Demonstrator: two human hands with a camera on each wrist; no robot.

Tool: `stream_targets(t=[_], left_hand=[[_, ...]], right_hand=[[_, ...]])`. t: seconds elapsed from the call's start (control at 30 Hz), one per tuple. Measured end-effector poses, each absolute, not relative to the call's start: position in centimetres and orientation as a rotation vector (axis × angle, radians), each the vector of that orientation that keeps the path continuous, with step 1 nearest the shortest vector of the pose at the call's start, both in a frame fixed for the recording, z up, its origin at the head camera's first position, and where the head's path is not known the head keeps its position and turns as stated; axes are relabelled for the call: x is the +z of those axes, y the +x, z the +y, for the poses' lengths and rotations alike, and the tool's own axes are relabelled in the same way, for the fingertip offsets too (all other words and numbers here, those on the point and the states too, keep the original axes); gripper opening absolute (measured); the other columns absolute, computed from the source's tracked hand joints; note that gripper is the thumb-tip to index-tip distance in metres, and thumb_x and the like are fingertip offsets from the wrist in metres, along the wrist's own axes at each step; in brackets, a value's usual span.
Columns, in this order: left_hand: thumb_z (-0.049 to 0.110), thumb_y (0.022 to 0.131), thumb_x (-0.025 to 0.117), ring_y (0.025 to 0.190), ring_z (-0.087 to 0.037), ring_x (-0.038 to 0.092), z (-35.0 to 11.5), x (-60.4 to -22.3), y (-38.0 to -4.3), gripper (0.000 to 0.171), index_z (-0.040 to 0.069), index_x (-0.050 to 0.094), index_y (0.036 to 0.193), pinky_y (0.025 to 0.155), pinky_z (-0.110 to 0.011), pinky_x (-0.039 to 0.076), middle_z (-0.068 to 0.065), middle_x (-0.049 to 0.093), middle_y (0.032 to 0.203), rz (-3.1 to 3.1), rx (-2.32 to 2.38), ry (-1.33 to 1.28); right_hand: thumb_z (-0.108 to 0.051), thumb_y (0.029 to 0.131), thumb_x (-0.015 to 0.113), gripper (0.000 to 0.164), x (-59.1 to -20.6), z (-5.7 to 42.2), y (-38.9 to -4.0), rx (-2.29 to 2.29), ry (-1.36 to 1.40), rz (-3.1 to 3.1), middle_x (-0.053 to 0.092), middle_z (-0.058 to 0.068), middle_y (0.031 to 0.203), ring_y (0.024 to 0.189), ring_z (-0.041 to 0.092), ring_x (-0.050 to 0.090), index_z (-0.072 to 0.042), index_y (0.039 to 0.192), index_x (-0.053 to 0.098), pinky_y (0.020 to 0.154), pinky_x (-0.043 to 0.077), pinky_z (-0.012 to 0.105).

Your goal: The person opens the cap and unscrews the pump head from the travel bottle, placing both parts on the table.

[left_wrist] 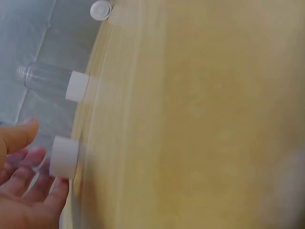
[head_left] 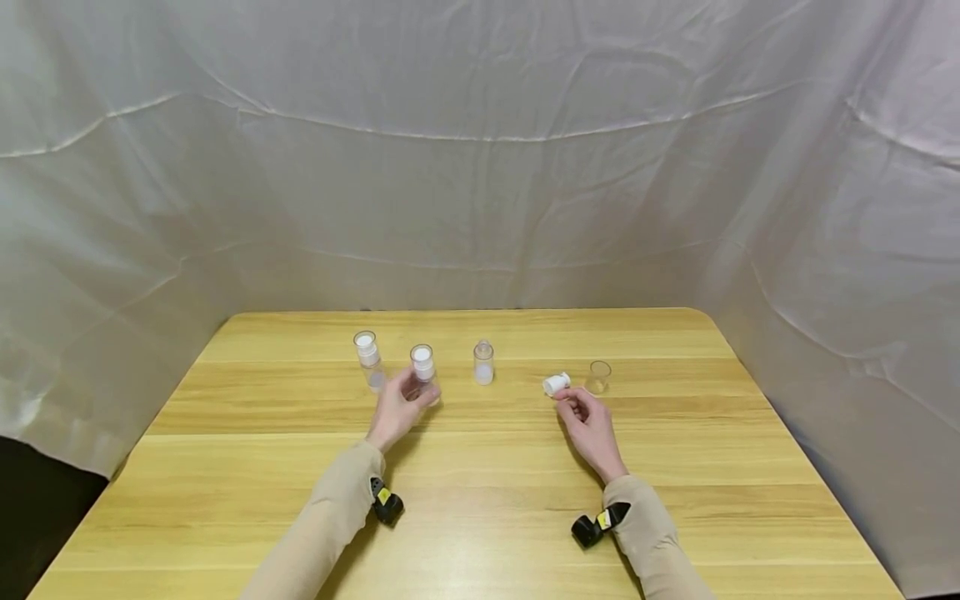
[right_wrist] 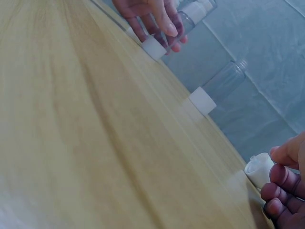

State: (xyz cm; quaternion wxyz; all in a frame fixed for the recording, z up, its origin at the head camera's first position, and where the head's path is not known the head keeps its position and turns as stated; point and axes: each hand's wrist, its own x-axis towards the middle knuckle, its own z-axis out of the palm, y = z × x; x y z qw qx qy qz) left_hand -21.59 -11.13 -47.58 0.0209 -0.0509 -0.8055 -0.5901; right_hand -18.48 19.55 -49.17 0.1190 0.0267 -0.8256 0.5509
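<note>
My left hand (head_left: 401,408) curls its thumb and fingers round a clear pump bottle (head_left: 423,365) with a white pump top and a white base. The bottle stands upright on the table; in the left wrist view its white base (left_wrist: 64,157) shows below the fingers. My right hand (head_left: 588,425) pinches a small white pump head (head_left: 557,383) between thumb and fingertips, low over the table. Its open round end shows in the right wrist view. Between the hands stands an uncapped clear bottle (head_left: 483,364) with a threaded neck and white base.
Another capped pump bottle (head_left: 367,354) stands left of my left hand. A clear cylindrical cover (head_left: 599,377) stands just right of the pump head. The wooden table (head_left: 487,500) ends at a grey curtain (head_left: 480,208) behind and at the sides.
</note>
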Motion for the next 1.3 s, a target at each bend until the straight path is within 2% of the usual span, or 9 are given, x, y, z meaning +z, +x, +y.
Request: stream_targets(t=[0.23, 0.37, 0.53, 0.7, 0.83, 0.93, 1.07, 1.17, 1.3], left_hand=[[0.005, 0.092, 0.069, 0.125, -0.040, 0.061, -10.1, -47.4, -19.4, 0.048, -0.002, 0.056, 0.137, 0.113, -0.052, 0.048, -0.025, 0.062, 0.135, -2.641, -1.910, -0.495], [0.005, 0.093, 0.068, 0.125, -0.041, 0.061, -9.1, -47.6, -18.5, 0.047, -0.005, 0.055, 0.137, 0.113, -0.050, 0.049, -0.027, 0.061, 0.136, -2.642, -1.957, -0.688], [0.007, 0.092, 0.069, 0.126, -0.040, 0.061, -8.0, -47.7, -17.9, 0.047, -0.005, 0.056, 0.135, 0.114, -0.049, 0.048, -0.026, 0.061, 0.136, -2.643, -1.982, -0.791], [0.005, 0.092, 0.069, 0.126, -0.041, 0.060, -7.5, -47.6, -17.5, 0.047, -0.005, 0.055, 0.135, 0.114, -0.052, 0.048, -0.026, 0.061, 0.137, -2.646, -1.990, -0.834], [0.006, 0.092, 0.069, 0.127, -0.041, 0.060, -7.2, -47.7, -17.1, 0.046, -0.003, 0.056, 0.136, 0.114, -0.053, 0.047, -0.025, 0.061, 0.137, -2.644, -1.995, -0.860], [0.009, 0.093, 0.069, 0.127, -0.039, 0.060, -7.0, -47.8, -16.8, 0.046, -0.001, 0.057, 0.137, 0.114, -0.052, 0.048, -0.023, 0.062, 0.137, -2.654, -1.998, -0.868], [0.009, 0.094, 0.069, 0.128, -0.038, 0.060, -6.7, -47.9, -16.6, 0.047, 0.001, 0.056, 0.138, 0.114, -0.049, 0.048, -0.020, 0.062, 0.138, -2.634, -2.034, -0.889], [0.010, 0.094, 0.069, 0.129, -0.036, 0.060, -6.4, -48.0, -16.5, 0.048, 0.001, 0.056, 0.139, 0.115, -0.045, 0.048, -0.019, 0.062, 0.140, -2.625, -2.033, -0.929], [0.011, 0.094, 0.069, 0.129, -0.036, 0.060, -6.3, -48.1, -16.3, 0.048, 0.002, 0.056, 0.139, 0.114, -0.041, 0.049, -0.018, 0.062, 0.140, -2.636, -2.018, -0.946]], right_hand=[[0.002, 0.096, 0.058, 0.016, -46.4, 18.8, -17.1, 1.646, 0.051, -2.412, 0.068, 0.025, 0.090, 0.072, 0.004, 0.053, 0.011, 0.106, 0.067, 0.066, 0.043, 0.012], [0.001, 0.097, 0.059, 0.017, -46.9, 18.9, -17.4, 1.681, 0.035, -2.370, 0.068, 0.022, 0.089, 0.071, 0.002, 0.053, 0.011, 0.108, 0.067, 0.065, 0.043, 0.011], [0.000, 0.095, 0.062, 0.016, -48.2, 18.9, -18.1, 1.758, 0.051, -2.284, 0.069, 0.019, 0.092, 0.073, -0.002, 0.055, 0.007, 0.108, 0.068, 0.066, 0.047, 0.008], [0.001, 0.093, 0.066, 0.023, -47.5, 17.8, -17.9, 1.810, 0.329, -2.271, 0.067, 0.030, 0.105, 0.087, -0.001, 0.063, 0.010, 0.115, 0.065, 0.081, 0.055, 0.010], [0.001, 0.092, 0.066, 0.035, -46.2, 16.5, -17.1, 1.846, 0.663, -2.295, 0.063, 0.035, 0.117, 0.107, 0.013, 0.065, 0.011, 0.125, 0.058, 0.096, 0.057, 0.019], [0.001, 0.090, 0.069, 0.045, -45.3, 15.6, -16.5, 1.885, 0.837, -2.295, 0.061, 0.032, 0.125, 0.116, 0.024, 0.062, 0.009, 0.131, 0.054, 0.103, 0.057, 0.029], [0.002, 0.086, 0.074, 0.053, -44.7, 14.8, -15.9, 1.888, 0.976, -2.273, 0.062, 0.026, 0.127, 0.119, 0.017, 0.062, 0.008, 0.134, 0.052, 0.103, 0.058, 0.037], [0.004, 0.085, 0.075, 0.054, -44.6, 14.4, -15.7, 1.862, 1.033, -2.261, 0.062, 0.025, 0.126, 0.116, 0.008, 0.061, 0.007, 0.134, 0.052, 0.101, 0.058, 0.033], [0.005, 0.084, 0.075, 0.052, -44.7, 14.1, -15.6, 1.833, 1.029, -2.268, 0.064, 0.026, 0.123, 0.112, 0.006, 0.062, 0.006, 0.131, 0.054, 0.099, 0.058, 0.025]])
